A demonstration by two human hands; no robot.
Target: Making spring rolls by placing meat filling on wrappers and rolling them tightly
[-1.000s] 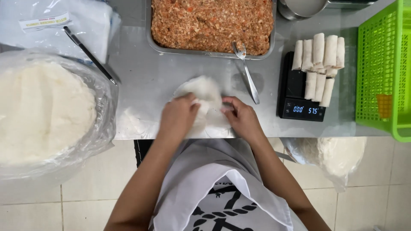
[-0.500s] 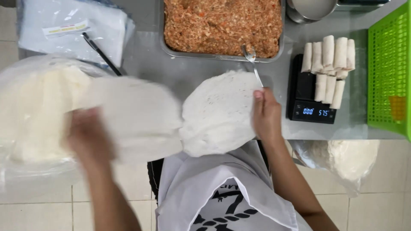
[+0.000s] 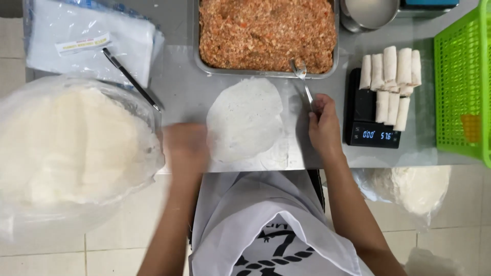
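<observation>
A thin round white wrapper (image 3: 245,117) lies flat on the steel table (image 3: 179,97), just below a metal tray of orange-brown minced filling (image 3: 266,33). My left hand (image 3: 185,145), blurred by motion, is at the wrapper's left edge, fingers apart and holding nothing. My right hand (image 3: 323,122) is to the wrapper's right, its fingers closed on the handle of a metal spoon (image 3: 304,82) whose bowl rests in the filling.
A large bag of stacked white wrappers (image 3: 71,143) sits at the left. A black scale (image 3: 373,110) carries several rolled spring rolls (image 3: 391,79). A green plastic basket (image 3: 463,82) stands at the right. Plastic sheets and a black pen (image 3: 130,79) lie at the back left.
The wrapper, held up by both hands before, now lies flat on the table. My left hand came back from the bag. My right hand moved to the spoon handle.
</observation>
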